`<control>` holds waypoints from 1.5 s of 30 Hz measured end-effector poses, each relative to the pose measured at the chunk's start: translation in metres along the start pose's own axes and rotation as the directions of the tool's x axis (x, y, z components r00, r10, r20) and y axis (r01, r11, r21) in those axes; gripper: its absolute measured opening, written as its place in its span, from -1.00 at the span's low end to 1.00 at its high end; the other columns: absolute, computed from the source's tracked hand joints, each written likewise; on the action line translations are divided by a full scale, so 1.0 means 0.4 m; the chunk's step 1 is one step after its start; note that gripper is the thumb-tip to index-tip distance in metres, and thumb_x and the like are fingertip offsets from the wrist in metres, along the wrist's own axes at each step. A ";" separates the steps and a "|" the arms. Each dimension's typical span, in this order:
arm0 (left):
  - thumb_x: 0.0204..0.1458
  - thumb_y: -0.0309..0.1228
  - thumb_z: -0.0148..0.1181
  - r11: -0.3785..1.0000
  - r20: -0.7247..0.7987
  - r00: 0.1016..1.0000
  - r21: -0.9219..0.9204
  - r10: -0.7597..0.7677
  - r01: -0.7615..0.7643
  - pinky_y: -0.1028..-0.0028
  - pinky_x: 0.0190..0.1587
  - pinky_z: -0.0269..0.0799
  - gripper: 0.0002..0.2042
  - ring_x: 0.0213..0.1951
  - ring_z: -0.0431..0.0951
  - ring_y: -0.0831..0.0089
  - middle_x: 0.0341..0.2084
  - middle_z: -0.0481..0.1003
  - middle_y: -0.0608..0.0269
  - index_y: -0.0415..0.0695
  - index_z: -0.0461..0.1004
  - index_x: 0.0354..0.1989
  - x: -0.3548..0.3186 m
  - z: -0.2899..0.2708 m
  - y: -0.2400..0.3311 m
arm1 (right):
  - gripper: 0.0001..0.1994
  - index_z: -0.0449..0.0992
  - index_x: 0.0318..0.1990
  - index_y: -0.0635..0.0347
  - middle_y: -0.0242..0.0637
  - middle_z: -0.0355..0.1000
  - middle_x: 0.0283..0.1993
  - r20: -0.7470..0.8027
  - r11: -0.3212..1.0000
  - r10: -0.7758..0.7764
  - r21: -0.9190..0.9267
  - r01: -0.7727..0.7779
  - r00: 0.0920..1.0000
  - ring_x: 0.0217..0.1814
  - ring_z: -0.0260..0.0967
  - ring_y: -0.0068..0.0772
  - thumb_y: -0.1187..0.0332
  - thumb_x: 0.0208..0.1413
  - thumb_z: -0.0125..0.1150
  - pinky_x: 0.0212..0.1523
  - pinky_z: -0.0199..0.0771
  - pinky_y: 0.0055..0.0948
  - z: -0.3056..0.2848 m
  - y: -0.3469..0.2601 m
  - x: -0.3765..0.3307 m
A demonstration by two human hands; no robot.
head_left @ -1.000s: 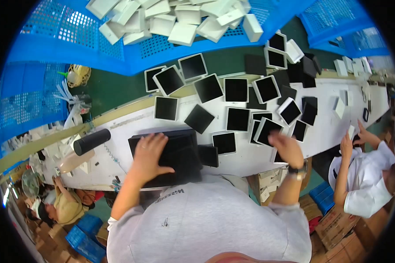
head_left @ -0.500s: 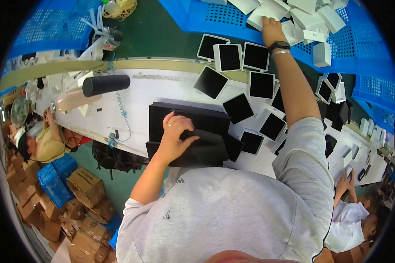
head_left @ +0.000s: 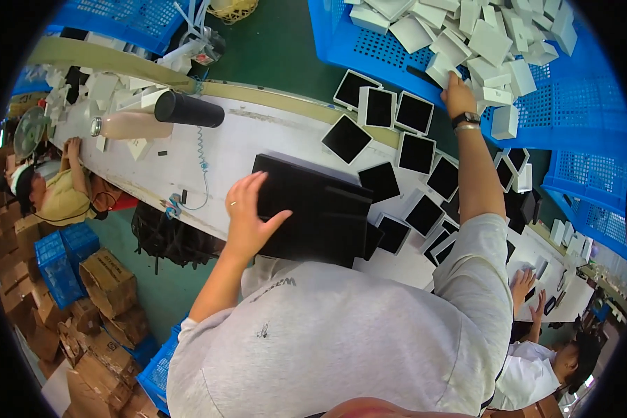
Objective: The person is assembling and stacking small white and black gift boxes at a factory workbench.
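Note:
My right hand (head_left: 458, 97), with a dark watch and a pale band at the wrist, is at the near rim of a blue perforated crate (head_left: 414, 87). Its fingers close on the edge of a small white box (head_left: 440, 68) there. My left hand (head_left: 247, 219) has its thumb and fingers spread, a ring on one finger. It lies at the left end of a wide black box (head_left: 313, 216) in front of me, fingertips over its edge. Whether it presses on the black surface I cannot tell. White box trays with black insides (head_left: 416, 151) lie to the right of it.
More white boxes (head_left: 491, 43) heap up in the crate. A black cylinder (head_left: 189, 110) and a pale pink bottle (head_left: 132, 126) lie on the white table (head_left: 258, 136), by a coiled blue cord (head_left: 202, 157). Co-workers (head_left: 66, 188) sit at left and lower right.
My right hand has drawn back toward me, a white box at its fingers. My left hand has slid left from over the black box to its end, fingers spreading. The view has shifted.

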State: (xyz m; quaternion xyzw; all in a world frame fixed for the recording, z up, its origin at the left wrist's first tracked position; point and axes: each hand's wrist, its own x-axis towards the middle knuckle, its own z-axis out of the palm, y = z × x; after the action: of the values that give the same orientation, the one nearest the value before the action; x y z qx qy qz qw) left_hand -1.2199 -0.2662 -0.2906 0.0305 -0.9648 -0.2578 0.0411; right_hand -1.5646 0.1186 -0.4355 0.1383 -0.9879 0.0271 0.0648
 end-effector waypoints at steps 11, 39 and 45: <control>-0.21 -0.34 0.40 0.786 0.327 0.862 -0.371 -0.388 0.495 0.45 -0.19 0.38 -0.49 -0.29 0.47 0.37 -0.35 0.49 0.17 -0.26 0.41 -0.04 -0.017 0.088 -0.077 | -0.64 0.36 0.01 0.33 -0.18 0.48 -0.19 0.295 -0.345 0.278 0.919 -0.192 0.914 -0.28 0.49 -0.42 0.20 0.25 -0.06 -0.30 0.55 -0.52 -0.381 -0.304 -0.461; 0.22 -0.42 -0.09 0.464 -0.023 1.000 -0.886 -0.008 -0.017 0.47 0.13 0.09 -0.63 -0.03 0.25 0.47 0.02 0.22 0.13 -0.24 0.06 0.14 -0.202 -0.010 0.125 | -0.60 0.02 0.22 0.24 -0.19 0.29 0.13 0.352 -0.460 -0.011 0.829 -0.318 0.936 0.07 0.29 -0.52 0.40 0.27 -0.14 0.00 0.37 -0.45 -0.511 -0.764 -0.916; 0.13 -0.41 0.10 0.638 0.038 0.994 -0.769 0.104 -0.038 0.53 -0.05 0.28 -0.51 -0.08 0.34 0.47 0.04 0.23 0.16 -0.15 0.10 0.21 -0.204 -0.027 0.132 | -0.65 0.12 0.09 0.27 -0.27 0.39 0.00 0.402 -0.164 0.028 0.905 -0.393 0.915 -0.06 0.34 -0.61 0.43 0.20 0.03 -0.15 0.38 -0.58 -0.511 -0.736 -0.924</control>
State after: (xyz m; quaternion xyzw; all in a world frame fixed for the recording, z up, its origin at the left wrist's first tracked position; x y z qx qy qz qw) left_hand -1.1395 -0.2193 -0.2601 -0.0379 -0.7660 -0.6414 0.0223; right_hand -1.1062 -0.0499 -0.2726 -0.0243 -0.6378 0.7467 -0.1873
